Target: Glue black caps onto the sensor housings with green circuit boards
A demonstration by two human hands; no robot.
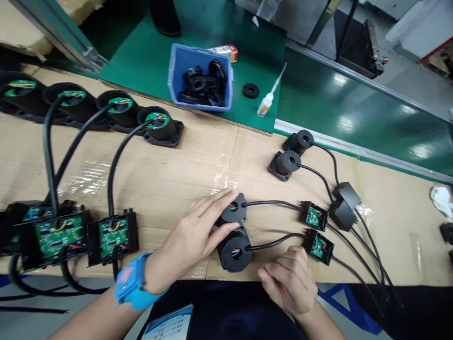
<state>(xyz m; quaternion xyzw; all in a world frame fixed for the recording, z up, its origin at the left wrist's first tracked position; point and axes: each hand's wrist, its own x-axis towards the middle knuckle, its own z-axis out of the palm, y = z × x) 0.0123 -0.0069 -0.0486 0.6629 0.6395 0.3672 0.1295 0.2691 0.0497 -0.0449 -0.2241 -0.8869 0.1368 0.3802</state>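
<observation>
My left hand (198,231), with a blue wrist strap (132,283), lies over two black round socket housings (234,233) on the cardboard, fingers spread and touching them. Coloured wires show inside the nearer housing (234,252). Black cables run from both housings to two small open boxes with green circuit boards (316,231). My right hand (290,283) rests loosely curled at the table's front edge, just below the nearer cable, with nothing visible in it.
Two more black housings (290,156) with closed boxes (345,205) lie to the right. A row of housings with green boards (116,111) and open boxes (71,236) fills the left. A blue bin of black rings (201,78), a loose ring (250,90) and a glue bottle (267,101) sit on the green mat.
</observation>
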